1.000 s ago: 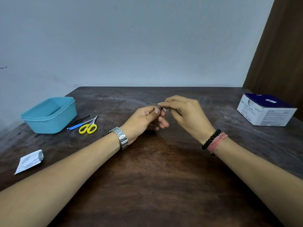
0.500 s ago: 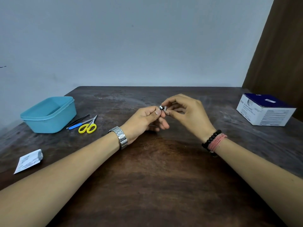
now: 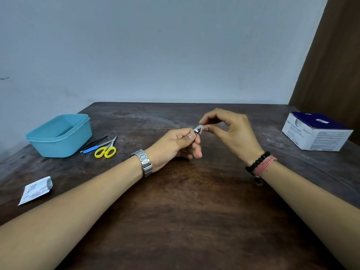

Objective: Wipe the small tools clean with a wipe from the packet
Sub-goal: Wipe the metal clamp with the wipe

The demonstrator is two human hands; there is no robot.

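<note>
Dark wooden table (image 3: pixel 175 221), pale wall behind. At centre, left hand (image 3: pixel 173 145) pinches a small metal nail clipper (image 3: pixel 197 130); right hand (image 3: pixel 231 131), at its 3 o'clock, pinches a wipe (image 3: pixel 203 128) against it. Torn packet (image 3: pixel 36 190) lies at 8 o'clock.

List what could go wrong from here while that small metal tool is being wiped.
1. The left hand pinches the small metal tool by one end only, above the table; it could slip and drop.
2. The right hand pinches the wipe right at the tool's tip, so a fingertip might get nicked.
3. The scissors and other tools by the blue tub could get skipped.
</note>
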